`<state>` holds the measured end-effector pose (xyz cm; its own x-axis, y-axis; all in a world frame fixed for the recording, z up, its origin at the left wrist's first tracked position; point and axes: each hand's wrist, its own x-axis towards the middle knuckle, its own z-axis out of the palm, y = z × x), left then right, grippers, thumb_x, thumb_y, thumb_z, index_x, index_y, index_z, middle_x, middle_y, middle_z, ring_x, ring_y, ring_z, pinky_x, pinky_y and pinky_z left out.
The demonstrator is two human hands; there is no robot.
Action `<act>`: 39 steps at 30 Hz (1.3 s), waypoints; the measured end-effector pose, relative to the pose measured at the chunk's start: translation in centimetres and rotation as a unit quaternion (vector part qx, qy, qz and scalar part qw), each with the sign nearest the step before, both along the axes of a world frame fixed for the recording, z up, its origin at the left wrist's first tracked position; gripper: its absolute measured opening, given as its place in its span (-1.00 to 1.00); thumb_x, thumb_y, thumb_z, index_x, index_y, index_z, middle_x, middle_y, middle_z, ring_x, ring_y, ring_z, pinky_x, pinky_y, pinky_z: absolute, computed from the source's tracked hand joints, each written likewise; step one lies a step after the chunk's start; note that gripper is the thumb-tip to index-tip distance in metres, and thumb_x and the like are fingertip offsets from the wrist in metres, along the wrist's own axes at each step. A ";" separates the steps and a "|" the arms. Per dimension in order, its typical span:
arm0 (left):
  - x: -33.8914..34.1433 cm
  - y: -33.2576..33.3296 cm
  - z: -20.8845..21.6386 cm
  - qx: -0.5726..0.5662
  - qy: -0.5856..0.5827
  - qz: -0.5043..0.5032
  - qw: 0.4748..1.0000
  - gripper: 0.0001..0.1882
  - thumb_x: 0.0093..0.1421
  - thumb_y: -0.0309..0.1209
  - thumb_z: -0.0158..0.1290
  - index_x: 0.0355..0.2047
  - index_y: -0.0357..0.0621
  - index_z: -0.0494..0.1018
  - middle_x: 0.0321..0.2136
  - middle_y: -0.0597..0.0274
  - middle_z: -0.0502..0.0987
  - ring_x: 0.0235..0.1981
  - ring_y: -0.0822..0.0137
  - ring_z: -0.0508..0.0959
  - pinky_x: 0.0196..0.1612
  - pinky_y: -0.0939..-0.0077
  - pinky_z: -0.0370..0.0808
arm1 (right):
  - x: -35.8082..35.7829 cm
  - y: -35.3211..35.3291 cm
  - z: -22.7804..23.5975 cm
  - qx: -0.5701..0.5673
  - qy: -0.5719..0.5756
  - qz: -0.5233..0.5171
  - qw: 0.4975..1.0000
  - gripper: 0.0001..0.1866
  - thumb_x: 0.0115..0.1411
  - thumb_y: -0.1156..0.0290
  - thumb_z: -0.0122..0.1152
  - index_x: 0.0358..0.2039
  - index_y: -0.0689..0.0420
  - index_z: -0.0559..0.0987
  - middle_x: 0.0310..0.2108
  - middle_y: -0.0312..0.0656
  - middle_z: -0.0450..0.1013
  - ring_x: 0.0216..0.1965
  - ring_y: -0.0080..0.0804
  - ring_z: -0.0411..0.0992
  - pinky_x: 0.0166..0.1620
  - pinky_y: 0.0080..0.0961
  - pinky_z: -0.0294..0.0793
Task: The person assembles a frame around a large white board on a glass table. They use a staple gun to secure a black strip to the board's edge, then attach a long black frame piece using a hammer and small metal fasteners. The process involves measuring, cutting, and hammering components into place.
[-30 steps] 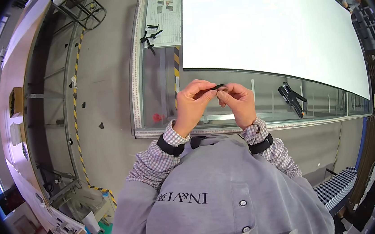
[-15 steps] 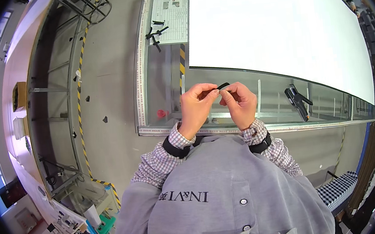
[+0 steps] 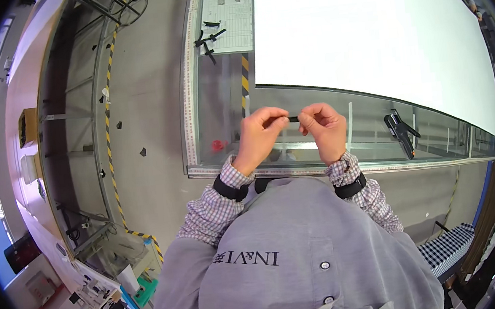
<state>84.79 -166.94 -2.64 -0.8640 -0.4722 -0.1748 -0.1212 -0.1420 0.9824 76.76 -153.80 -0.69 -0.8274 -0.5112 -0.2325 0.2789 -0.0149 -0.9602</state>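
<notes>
A short black strip [image 3: 293,119] is stretched between my two hands, above the near part of a glass-topped table [image 3: 301,97]. My left hand [image 3: 256,137] pinches its left end between thumb and fingers. The other end is in the grip of my right hand [image 3: 327,132], thumb against the curled fingers. Only the middle of the strip shows; my fingertips cover the rest. Several similar black strips [image 3: 212,37] lie loosely on a printed sheet [image 3: 239,27] at the far left of the table.
A large, bright white panel [image 3: 367,35] covers the table's far right part. To the right of my hands lies a black hand tool [image 3: 400,134] with an orange tip. A red object [image 3: 218,146] shows through the glass. Yellow-and-black tape [image 3: 112,173] marks the floor at left.
My hands have drawn slightly apart, the right one moving to the right. The strip, which arched up between the fingers, now looks straight. The whole view has shifted a little.
</notes>
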 end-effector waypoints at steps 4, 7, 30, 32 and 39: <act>-1.5 -4.6 -4.6 -0.102 -0.051 0.123 0.986 -0.86 -0.01 -0.52 0.03 -0.40 -0.31 0.47 -0.56 0.23 0.51 -0.50 0.52 0.47 -0.44 0.65 0.39 | -1.3 -1.2 -2.9 0.025 -0.151 -0.017 0.988 -0.90 0.07 0.50 0.06 -0.41 0.26 0.45 -0.53 -0.22 0.41 -0.56 -0.56 0.37 -0.50 -0.68 0.38; -3.1 -6.6 -5.6 -0.153 -0.053 0.123 0.979 -0.84 0.00 -0.50 0.04 -0.39 -0.31 0.47 -0.58 0.25 0.51 -0.53 0.51 0.47 -0.47 0.68 0.37 | -1.9 -2.6 -4.5 0.025 -0.241 0.020 0.970 -0.74 0.11 0.46 0.00 -0.21 0.36 0.33 -0.34 -0.06 0.40 -0.42 -0.42 0.42 -0.36 -0.59 0.45; -5.7 -11.3 -0.9 0.040 -0.099 -0.097 0.989 -0.82 0.05 -0.53 0.00 -0.34 -0.42 0.41 -0.46 0.11 0.50 -0.47 0.38 0.54 -0.46 0.69 0.44 | -4.3 -7.0 -6.3 -0.117 -0.330 -0.060 0.935 -0.80 0.13 0.32 0.04 -0.55 0.15 0.42 -0.59 -0.34 0.35 -0.56 -0.62 0.29 -0.46 -0.71 0.33; -6.3 -11.0 -1.1 0.042 -0.098 -0.102 0.989 -0.82 0.04 -0.53 0.01 -0.35 -0.42 0.41 -0.48 0.11 0.50 -0.49 0.39 0.54 -0.48 0.70 0.44 | -4.3 -7.0 -6.5 -0.123 -0.334 -0.069 0.932 -0.83 0.10 0.35 0.09 -0.56 0.13 0.43 -0.60 -0.33 0.37 -0.59 -0.62 0.30 -0.50 -0.72 0.33; -7.2 -10.4 -1.5 0.058 -0.100 -0.114 0.987 -0.73 0.00 -0.51 0.05 -0.29 -0.42 0.35 -0.52 0.11 0.51 -0.54 0.43 0.54 -0.54 0.71 0.42 | -4.3 -6.9 -6.7 -0.111 -0.329 -0.066 0.935 -0.81 0.12 0.33 0.05 -0.57 0.13 0.42 -0.60 -0.34 0.35 -0.58 -0.62 0.29 -0.47 -0.70 0.32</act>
<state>77.56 -177.32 -4.12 -0.8883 -0.2373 -0.3932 -0.3520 -0.1980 0.9148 72.50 -160.70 -7.42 -0.6023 -0.5104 -0.6137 0.7899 -0.2705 -0.5503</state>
